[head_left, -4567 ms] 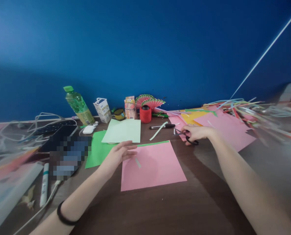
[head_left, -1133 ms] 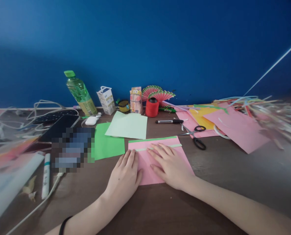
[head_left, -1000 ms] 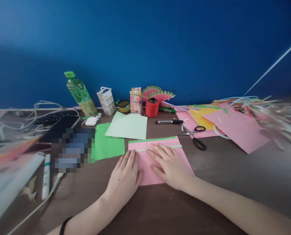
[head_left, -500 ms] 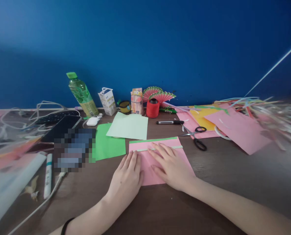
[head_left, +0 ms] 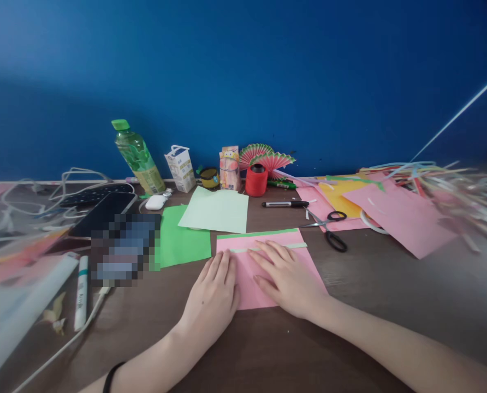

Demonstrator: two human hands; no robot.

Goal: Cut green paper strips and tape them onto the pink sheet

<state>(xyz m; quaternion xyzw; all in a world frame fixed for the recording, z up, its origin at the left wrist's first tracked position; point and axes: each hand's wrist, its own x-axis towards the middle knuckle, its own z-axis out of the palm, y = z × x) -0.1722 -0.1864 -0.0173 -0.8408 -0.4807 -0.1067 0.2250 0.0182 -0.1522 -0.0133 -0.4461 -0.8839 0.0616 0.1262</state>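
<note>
A pink sheet of paper (head_left: 249, 284) lies flat on the dark table in front of me. Along its far edge runs a green strip (head_left: 263, 235), and nearer to me a pale paper strip (head_left: 296, 245) crosses it. My left hand (head_left: 217, 281) rests flat over the sheet's left edge, its fingertips by the pale strip's left end. On the right half, my right hand (head_left: 288, 275) lies with fingers spread, fingertips on the pale strip and the pink paper. Neither hand grips anything. Parts of the sheet are hidden under both hands.
Black-handled scissors (head_left: 333, 232) lie open right of the sheet, near a black marker (head_left: 285, 204). Pale green paper (head_left: 214, 210) overlaps bright green paper (head_left: 186, 245). Behind stand a green bottle (head_left: 139, 158), a carton (head_left: 180, 168) and a red thread spool (head_left: 256, 181). Phones and cables crowd the left.
Almost nothing differs. The hands and the paper keep their places, and the whole view has shifted very slightly.
</note>
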